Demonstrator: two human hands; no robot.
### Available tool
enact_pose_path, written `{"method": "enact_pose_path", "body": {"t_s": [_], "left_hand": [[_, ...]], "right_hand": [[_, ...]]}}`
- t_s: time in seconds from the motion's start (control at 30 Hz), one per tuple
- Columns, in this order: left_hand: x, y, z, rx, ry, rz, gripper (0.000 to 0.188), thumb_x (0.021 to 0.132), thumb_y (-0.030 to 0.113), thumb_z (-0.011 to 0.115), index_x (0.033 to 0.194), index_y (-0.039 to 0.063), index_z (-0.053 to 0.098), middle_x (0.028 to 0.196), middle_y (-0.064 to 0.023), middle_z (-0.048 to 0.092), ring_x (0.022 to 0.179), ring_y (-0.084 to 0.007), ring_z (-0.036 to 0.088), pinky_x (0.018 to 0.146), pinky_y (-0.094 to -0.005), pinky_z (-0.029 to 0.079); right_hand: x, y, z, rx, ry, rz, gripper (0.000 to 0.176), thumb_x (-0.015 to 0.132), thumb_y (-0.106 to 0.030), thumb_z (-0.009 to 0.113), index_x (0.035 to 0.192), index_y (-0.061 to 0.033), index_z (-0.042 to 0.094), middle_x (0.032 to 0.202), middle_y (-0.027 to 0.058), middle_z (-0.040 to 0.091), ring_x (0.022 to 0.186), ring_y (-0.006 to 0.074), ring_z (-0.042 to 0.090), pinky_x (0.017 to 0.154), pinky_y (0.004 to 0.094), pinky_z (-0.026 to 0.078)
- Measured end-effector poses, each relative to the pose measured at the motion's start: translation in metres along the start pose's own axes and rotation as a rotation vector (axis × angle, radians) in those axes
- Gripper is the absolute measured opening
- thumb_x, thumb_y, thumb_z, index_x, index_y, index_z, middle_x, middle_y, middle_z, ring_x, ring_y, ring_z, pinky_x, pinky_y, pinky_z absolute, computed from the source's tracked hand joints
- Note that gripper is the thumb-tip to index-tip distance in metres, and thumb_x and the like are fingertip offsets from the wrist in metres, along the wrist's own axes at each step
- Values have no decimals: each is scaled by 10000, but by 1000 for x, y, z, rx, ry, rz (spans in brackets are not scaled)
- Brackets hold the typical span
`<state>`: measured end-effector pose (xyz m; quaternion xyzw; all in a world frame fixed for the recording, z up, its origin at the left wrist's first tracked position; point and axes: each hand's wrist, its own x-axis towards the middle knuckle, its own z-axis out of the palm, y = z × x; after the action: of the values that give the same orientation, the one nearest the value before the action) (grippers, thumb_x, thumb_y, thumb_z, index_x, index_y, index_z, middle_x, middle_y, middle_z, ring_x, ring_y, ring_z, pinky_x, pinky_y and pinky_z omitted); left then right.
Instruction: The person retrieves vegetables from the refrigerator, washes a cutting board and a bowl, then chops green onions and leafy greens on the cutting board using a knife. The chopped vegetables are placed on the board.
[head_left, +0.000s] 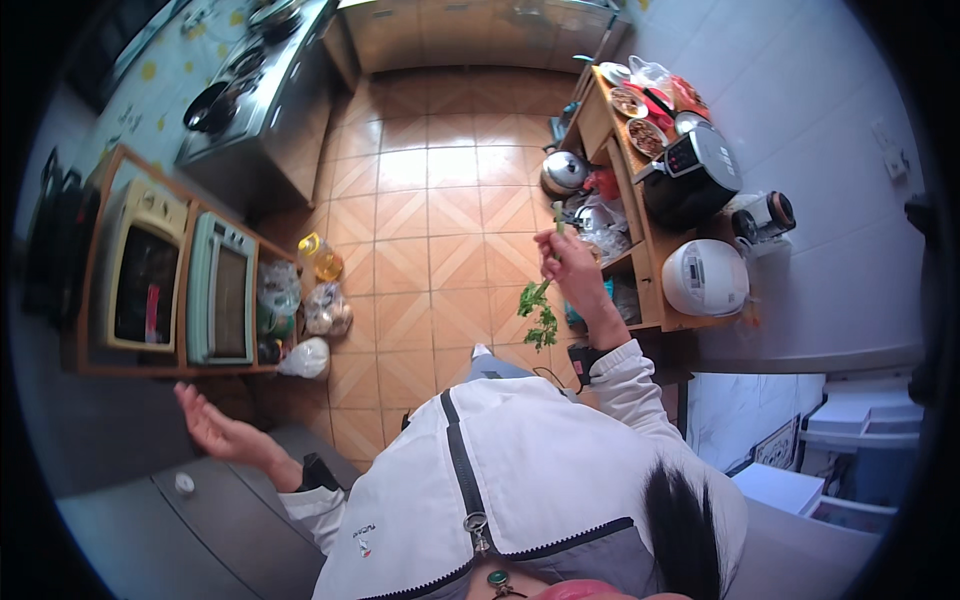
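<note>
My right hand (571, 264) is raised before me on the right, its fingers closed around the stalk of a leafy green herb or celery (537, 296). The stalk's end sticks up above the fingers and the leaves hang below them, over the tiled floor. On the left, my left hand (217, 429) is stretched out with its fingers apart and nothing in it, beside the wooden shelf unit and above a grey cabinet.
At left, the shelf unit (184, 360) holds a microwave (146, 274) and a mint-green oven (223, 292). An oil bottle (322, 257) and bags stand beside it. The right wooden cabinet (649, 255) carries dishes, a black cooker (694, 180) and a white rice cooker (705, 277).
</note>
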<state>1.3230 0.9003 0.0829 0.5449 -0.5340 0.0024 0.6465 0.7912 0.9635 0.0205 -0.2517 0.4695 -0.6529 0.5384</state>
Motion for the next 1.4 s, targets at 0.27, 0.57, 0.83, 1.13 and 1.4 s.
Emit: {"method": "enact_pose_path", "body": {"t_s": [0.27, 0.57, 0.83, 1.13, 1.4], "left_hand": [[-134, 132, 393, -816, -1291, -547, 335, 1081, 198, 571, 1320, -20, 657, 1144, -92, 736, 1054, -145, 688, 940, -283, 521], [-112, 103, 617, -1012, -1415, -918, 480, 1113, 373, 491, 1304, -32, 664, 1067, -108, 736, 968, -144, 700, 848, -289, 563], [-32, 87, 836, -949, -1532, -1010, 407, 1124, 334, 458, 1149, -26, 645, 1093, -149, 726, 980, -225, 732, 899, -369, 602], [-99, 144, 1040, -943, -2244, -816, 381, 1138, 359, 423, 1181, 40, 626, 895, 4, 608, 747, -76, 521, 681, -245, 452], [-34, 210, 1286, -939, -1918, -770, 232, 1099, 321, 546, 1025, 111, 481, 803, 45, 478, 693, -36, 448, 556, -196, 374]], "right_hand": [[101, -33, -31, -257, -92, -13, 312, 1132, -258, 449, 1166, -8, 632, 903, 11, 601, 679, 57, 537, 629, 215, 475], [301, -29, -27, 78, -44, 24, 450, 1137, -310, 400, 1325, 70, 551, 1232, 178, 681, 1081, 259, 711, 1000, 379, 549], [473, -87, -50, 139, 320, -56, 478, 1137, -332, 399, 1426, 36, 499, 1415, 178, 602, 1307, 265, 595, 1116, 408, 455], [644, -119, -151, -259, 603, -138, 488, 1130, -313, 447, 1532, -37, 475, 1324, 36, 597, 1052, 101, 557, 916, 265, 455], [844, -237, -239, -229, 151, 41, 507, 1102, -420, 497, 1435, -42, 555, 1231, 60, 661, 1128, 136, 625, 957, 296, 498]]}}
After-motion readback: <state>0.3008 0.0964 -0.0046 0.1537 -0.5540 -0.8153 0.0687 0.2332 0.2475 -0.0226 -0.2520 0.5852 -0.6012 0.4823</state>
